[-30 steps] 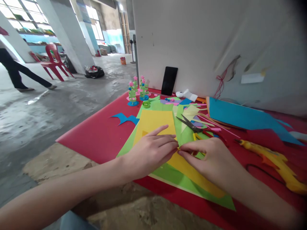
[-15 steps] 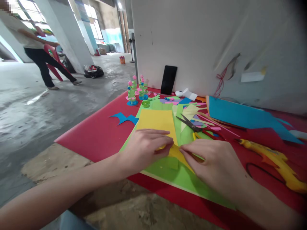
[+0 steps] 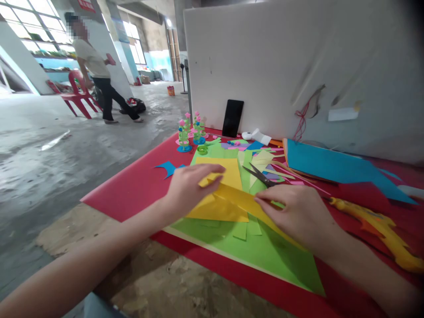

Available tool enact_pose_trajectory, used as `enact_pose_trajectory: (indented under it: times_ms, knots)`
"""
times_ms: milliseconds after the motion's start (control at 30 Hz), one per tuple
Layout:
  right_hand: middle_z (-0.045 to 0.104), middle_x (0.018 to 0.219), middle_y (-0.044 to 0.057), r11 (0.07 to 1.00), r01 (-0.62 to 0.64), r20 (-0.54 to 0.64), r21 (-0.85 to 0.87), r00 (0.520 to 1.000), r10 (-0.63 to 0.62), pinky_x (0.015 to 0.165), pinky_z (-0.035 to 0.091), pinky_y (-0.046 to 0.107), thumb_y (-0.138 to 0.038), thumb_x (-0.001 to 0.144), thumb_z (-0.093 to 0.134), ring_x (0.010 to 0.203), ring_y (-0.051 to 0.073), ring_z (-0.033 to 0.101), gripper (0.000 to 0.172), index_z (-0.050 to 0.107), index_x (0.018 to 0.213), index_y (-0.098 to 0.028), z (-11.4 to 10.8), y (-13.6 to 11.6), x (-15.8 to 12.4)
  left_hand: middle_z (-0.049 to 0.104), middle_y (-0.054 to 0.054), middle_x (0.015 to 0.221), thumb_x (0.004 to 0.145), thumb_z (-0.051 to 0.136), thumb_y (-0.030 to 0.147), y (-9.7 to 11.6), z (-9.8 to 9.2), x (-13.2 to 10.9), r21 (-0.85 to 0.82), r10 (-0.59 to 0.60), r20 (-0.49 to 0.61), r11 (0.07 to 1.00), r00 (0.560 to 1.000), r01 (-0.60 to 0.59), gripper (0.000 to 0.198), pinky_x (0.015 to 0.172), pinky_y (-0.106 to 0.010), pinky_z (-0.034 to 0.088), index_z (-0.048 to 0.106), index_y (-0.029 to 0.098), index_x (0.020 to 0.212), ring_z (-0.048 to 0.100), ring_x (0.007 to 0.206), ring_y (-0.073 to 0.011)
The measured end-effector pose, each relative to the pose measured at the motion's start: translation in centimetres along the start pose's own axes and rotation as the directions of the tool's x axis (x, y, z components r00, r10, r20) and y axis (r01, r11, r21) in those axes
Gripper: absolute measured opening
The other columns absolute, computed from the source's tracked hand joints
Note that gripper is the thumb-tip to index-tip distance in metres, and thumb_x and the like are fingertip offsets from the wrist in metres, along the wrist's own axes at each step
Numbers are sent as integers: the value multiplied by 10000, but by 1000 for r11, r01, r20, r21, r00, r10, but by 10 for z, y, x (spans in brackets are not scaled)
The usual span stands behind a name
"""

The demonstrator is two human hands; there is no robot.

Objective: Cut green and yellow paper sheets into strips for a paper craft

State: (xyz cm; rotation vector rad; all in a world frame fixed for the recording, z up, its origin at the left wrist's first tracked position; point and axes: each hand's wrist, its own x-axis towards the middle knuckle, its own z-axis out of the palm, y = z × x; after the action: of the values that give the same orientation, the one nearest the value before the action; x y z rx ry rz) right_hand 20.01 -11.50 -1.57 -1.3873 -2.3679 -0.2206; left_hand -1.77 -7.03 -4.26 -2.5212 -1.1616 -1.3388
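Left hand (image 3: 190, 187) has moved away from the right hand and toward the table's left edge; its thumb and index finger stand slightly apart. Whether its other fingers touch paper cannot be determined. Right hand (image 3: 294, 210) maintains a narrow thumb-and-finger pinch on the yellow strip (image 3: 241, 197). More of the strip is now exposed between the hands, and the right pinch appears to be its main control point.

Nearest the front edge of the table (image 3: 126, 194) lies the green sheet (image 3: 278, 265). The yellow sheet (image 3: 228, 168) rests on it, partly beneath the strip. Scissors (image 3: 260, 174) lie beyond the right hand; the glue gun (image 3: 374, 223) lies toward the right edge. Blue cutout (image 3: 167, 168) lies left of the sheets. Small paper ornaments (image 3: 183, 136) stand at the far-left corner. Beyond the table, a person (image 3: 94, 59) is now beside the red chair (image 3: 76, 92).
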Motion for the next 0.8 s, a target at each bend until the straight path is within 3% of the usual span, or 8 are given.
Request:
enact_pose_trajectory:
  times_ms: [100, 200, 433, 667, 800]
  knots:
    - [604, 561, -5, 999, 10, 77, 49, 997, -14, 505, 302, 241, -173, 774, 467, 547, 115, 533, 221, 617, 614, -196, 4, -16, -4, 682, -41, 917, 791, 520, 221, 27, 7, -11, -68, 231, 115, 972, 966, -224, 168, 741, -228, 504, 601, 158, 925, 631, 857, -138]
    - [547, 517, -13, 998, 53, 71, 39, 996, -55, 490, 262, 246, -161, 788, 451, 508, 101, 477, 257, 540, 548, -178, 8, -25, -8, 687, -54, 895, 813, 491, 191, 40, 11, -19, -102, 293, 174, 955, 940, -279, 136, 741, -238, 513, 598, 131, 870, 639, 831, -138]
    - [527, 497, -12, 996, 86, 25, -17, 996, -86, 485, 243, 258, -134, 765, 463, 489, 108, 447, 239, 529, 538, -175, 6, -25, -11, 694, -10, 821, 773, 518, 150, 31, 8, -17, -98, 279, 162, 959, 947, -266, 90, 718, -213, 510, 600, 155, 809, 635, 849, -135]
    - [616, 583, -8, 996, 63, 0, -68, 998, -63, 500, 281, 256, -124, 733, 500, 568, 128, 543, 173, 626, 639, -194, -3, -20, -7, 691, 14, 686, 741, 543, 161, 17, 6, -9, -55, 171, 93, 984, 981, -167, 95, 569, -154, 495, 636, 177, 729, 647, 811, -137]
    - [650, 640, 7, 994, 62, -30, -87, 997, -65, 514, 306, 256, -132, 733, 501, 597, 137, 567, 172, 649, 672, -193, -5, -16, -6, 701, -4, 763, 712, 562, 166, 6, 2, -5, 16, 111, 20, 994, 994, -112, 90, 599, -197, 514, 651, 179, 711, 657, 749, -148]
